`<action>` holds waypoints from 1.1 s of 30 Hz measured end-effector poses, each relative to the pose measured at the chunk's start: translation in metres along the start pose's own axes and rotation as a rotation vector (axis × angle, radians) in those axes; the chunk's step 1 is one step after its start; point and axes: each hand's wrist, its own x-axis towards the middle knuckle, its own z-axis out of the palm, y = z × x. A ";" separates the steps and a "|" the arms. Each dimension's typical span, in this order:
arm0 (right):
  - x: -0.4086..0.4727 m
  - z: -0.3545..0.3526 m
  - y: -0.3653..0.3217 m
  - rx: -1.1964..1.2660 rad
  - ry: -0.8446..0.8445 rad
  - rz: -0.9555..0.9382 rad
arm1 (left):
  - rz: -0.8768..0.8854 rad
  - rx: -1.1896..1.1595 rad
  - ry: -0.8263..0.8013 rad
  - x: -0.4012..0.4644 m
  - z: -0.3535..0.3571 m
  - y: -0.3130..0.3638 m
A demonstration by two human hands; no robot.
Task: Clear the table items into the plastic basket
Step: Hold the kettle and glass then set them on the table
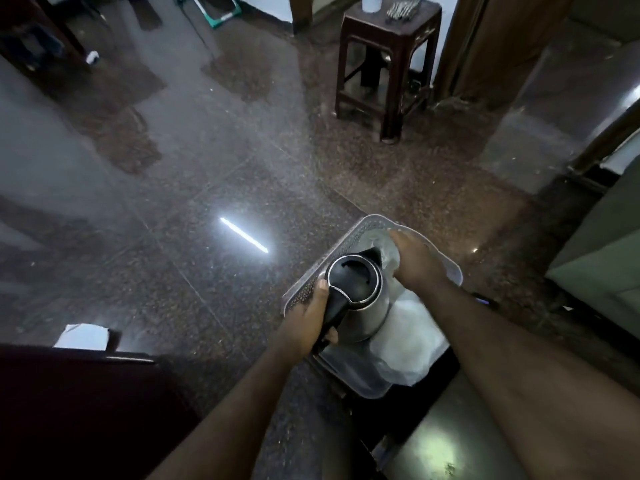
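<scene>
Left hand (306,323) gripping the black handle of a steel kettle (358,294) over a pale basket (304,292) on the floor (207,174), right hand (417,259) reaching inside near its far corner, clear plastic (403,344) at the near edge, brown stool (388,60) beyond

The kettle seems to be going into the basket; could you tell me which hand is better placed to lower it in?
Left. The left hand already grips the kettle by its black handle over the basket. The right hand rests on plastic inside.
</scene>
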 end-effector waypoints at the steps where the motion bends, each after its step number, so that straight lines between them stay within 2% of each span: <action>1: 0.011 0.006 0.001 -0.010 -0.035 0.004 | -0.010 -0.067 -0.052 0.001 0.002 -0.006; 3: 0.032 0.018 0.004 0.016 -0.091 -0.004 | -0.004 -0.235 -0.093 0.010 0.009 -0.020; 7: 0.060 0.033 0.005 0.148 -0.059 -0.009 | 0.079 -0.339 0.012 0.019 0.019 -0.036; 12: 0.057 0.039 0.007 0.323 0.083 0.001 | 0.142 -0.438 0.080 0.015 0.024 -0.034; 16: 0.022 0.021 0.008 0.510 0.247 0.023 | 0.168 -0.455 0.063 0.004 0.015 -0.016; 19: -0.023 -0.002 0.012 0.545 0.408 -0.012 | 0.199 -0.419 0.059 -0.019 0.003 0.004; 22: -0.080 -0.032 0.015 0.602 0.498 -0.007 | 0.216 -0.395 0.038 -0.050 -0.013 0.025; 26: -0.169 -0.076 0.025 0.790 0.536 0.058 | 0.300 -0.221 -0.025 -0.107 -0.028 0.071; 29: -0.242 -0.102 0.040 0.775 0.568 0.118 | 0.322 -0.089 -0.055 -0.155 -0.031 0.113; 33: -0.326 -0.127 0.062 0.709 0.597 0.156 | 0.384 0.046 -0.199 -0.211 -0.020 0.166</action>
